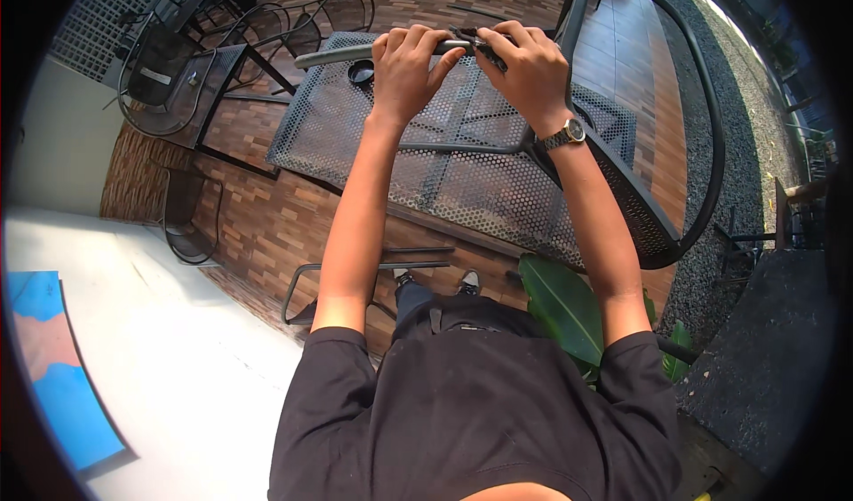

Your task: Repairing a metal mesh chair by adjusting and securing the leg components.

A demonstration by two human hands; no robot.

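Black shirt fabric (480, 412) fills the foreground, with the wearer's bare arms stretched out over a perforated metal table (324, 128). From my remote post I see the left hand (407, 66) wrapped around a gray tube (338, 55) above the table, fingers curled over the top and thumb pointing toward the other hand. The tube's left end is in plain view; its right end is lost to me among the fingers. The right hand (526, 73), below which sits a wristwatch (569, 131), bends its fingers near a small dark piece (464, 33) between the hands. I cannot make out what that piece is, nor tell how firmly the right hand grips it or the tube. Behind the right forearm, a black chair (635, 203) is partly hidden. Near the left hand rests a round black item (361, 73), its kind unclear to me. Shoes (469, 279) peek past the shirt; a green leaf (564, 306) shows beside the right arm.
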